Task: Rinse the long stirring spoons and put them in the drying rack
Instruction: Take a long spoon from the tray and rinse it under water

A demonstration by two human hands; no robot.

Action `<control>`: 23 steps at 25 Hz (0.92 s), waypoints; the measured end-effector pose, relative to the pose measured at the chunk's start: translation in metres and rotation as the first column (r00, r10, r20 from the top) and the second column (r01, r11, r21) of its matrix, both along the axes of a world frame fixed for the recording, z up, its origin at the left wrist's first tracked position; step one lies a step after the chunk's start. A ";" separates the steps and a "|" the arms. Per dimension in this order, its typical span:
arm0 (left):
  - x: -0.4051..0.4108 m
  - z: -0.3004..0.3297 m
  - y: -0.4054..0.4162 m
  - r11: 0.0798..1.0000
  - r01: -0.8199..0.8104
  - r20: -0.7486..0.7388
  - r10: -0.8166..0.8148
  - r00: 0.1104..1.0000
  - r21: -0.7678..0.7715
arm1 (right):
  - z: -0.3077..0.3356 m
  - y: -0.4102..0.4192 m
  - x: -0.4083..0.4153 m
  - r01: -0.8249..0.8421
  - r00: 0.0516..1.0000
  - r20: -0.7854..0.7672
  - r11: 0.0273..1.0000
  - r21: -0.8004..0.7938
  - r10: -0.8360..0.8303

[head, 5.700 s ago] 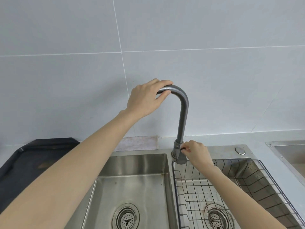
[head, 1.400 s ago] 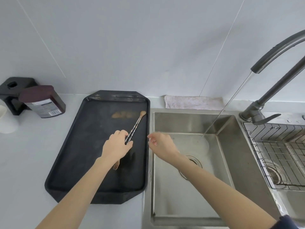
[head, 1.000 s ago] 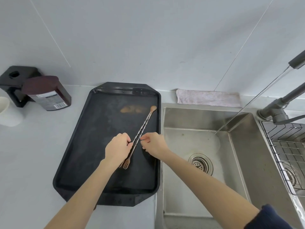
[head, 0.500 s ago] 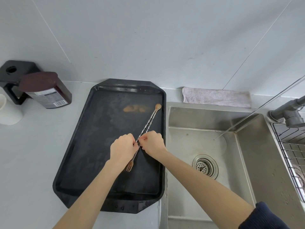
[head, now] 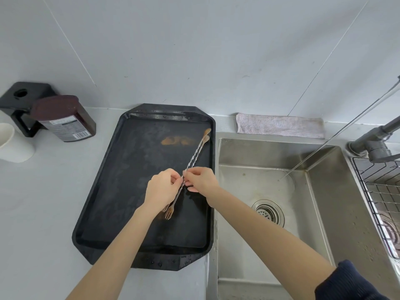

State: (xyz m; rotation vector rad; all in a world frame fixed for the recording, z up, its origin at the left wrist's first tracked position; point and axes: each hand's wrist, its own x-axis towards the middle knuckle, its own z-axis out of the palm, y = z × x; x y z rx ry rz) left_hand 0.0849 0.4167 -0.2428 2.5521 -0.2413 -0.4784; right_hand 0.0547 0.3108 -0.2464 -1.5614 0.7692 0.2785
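Two long twisted stirring spoons lie together over the black tray, their copper bowls toward the wall and forked ends toward me. My left hand pinches the stems at their middle from the left. My right hand pinches the same stems from the right, its fingertips meeting the left hand's. The wire drying rack sits in the right basin at the frame's right edge.
Water runs from the grey faucet in a thin stream into the left sink basin. A folded cloth lies behind the sink. A dark lidded jar, a black holder and a white cup stand at the left.
Both hands left the faucet and came to the tray. My left hand took the spoons first, then my right hand closed in and pinched them too. The view shifted left.
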 end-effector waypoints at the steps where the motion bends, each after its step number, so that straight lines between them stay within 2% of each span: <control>1: -0.002 0.004 -0.002 1.000 0.008 -0.011 -0.008 1.000 -0.019 | 0.002 -0.003 -0.001 0.029 1.000 0.008 0.999 0.039 -0.029; 5: -0.015 0.016 -0.011 0.987 0.049 -0.070 -0.060 0.996 -0.152 | 0.014 -0.018 -0.015 0.100 0.994 0.027 0.987 0.126 -0.104; 9: -0.037 0.029 -0.029 0.965 0.106 -0.103 -0.134 0.986 -0.238 | 0.028 -0.041 -0.041 0.106 0.991 0.070 0.985 0.138 -0.116; 17: -0.085 0.049 -0.083 0.922 0.204 -0.106 -0.251 0.962 -0.327 | 0.055 -0.101 -0.099 0.218 0.949 0.190 0.958 0.187 -0.253; 23: -0.118 0.051 -0.123 0.897 0.252 -0.127 -0.316 0.940 -0.364 | 0.066 -0.151 -0.133 0.278 0.926 0.225 0.950 0.140 -0.304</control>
